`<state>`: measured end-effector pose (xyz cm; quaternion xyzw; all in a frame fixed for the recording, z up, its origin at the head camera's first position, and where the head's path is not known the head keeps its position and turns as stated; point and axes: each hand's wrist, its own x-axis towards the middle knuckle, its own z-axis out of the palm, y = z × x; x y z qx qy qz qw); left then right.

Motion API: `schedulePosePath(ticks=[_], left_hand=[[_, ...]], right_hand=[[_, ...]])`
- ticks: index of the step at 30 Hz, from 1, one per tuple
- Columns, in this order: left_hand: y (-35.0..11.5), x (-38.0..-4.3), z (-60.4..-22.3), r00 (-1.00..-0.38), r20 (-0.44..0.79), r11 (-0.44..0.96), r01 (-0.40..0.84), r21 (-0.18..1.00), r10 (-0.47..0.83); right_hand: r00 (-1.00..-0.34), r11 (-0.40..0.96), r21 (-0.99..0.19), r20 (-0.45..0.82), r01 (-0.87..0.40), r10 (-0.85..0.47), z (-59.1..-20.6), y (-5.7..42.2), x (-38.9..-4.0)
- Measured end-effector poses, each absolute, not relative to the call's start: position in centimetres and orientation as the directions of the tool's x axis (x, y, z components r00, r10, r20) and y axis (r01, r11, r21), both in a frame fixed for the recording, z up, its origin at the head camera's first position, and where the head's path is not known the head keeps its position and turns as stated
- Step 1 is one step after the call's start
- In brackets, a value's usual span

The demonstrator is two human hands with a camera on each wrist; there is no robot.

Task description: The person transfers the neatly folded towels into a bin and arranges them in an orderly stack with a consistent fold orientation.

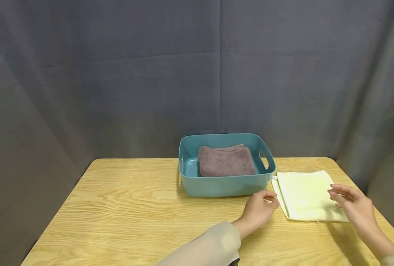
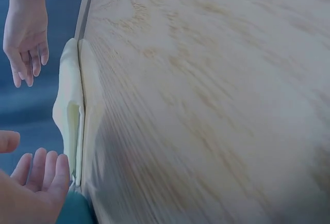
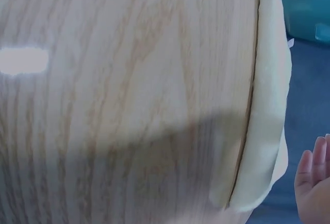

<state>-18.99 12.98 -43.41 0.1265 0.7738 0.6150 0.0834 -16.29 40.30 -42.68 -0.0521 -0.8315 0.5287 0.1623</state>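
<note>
I see left hand (image 1: pixel 259 210), right hand (image 1: pixel 358 208), both empty, fingers loose; one yellow cloth (image 1: pixel 303 195) lower right; one towel (image 1: pixel 226 163) in one bin (image 1: pixel 225 187), near centre.

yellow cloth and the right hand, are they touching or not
Apart: the left wrist view shows bluish backdrop between the fingers of the right hand and the yellow cloth.

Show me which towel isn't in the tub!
The pale yellow towel, lying on the table beside the blue-green tub; the brownish-purple towel is inside the tub.
</note>
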Motion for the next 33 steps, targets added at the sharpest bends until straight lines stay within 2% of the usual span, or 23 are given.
schedulePosePath(ticks=[12, 21, 27, 33], left_hand=[[15.6, -19.3, -44.3, -0.966, -0.025, 0.249, 0.041, 0.968, 0.258], [17.3, -18.6, -44.5, -0.986, -0.047, 0.29, 0.003, 0.957, 0.163], [18.6, -18.6, -44.8, -0.987, -0.101, 0.27, -0.064, 0.961, 0.122], [19.0, -18.9, -45.2, -0.99, -0.107, 0.241, -0.083, 0.967, 0.089]], right_hand=[[-0.907, 0.373, -0.924, 0.225, -0.083, 0.355, -43.2, 41.8, -16.8], [-0.87, 0.296, -0.955, 0.148, -0.002, 0.471, -43.7, 42.8, -17.5], [-0.828, 0.23, -0.972, 0.166, -0.046, 0.536, -44.2, 43.5, -17.9], [-0.86, 0.236, -0.972, 0.114, 0.008, 0.498, -44.7, 43.9, -18.1]])
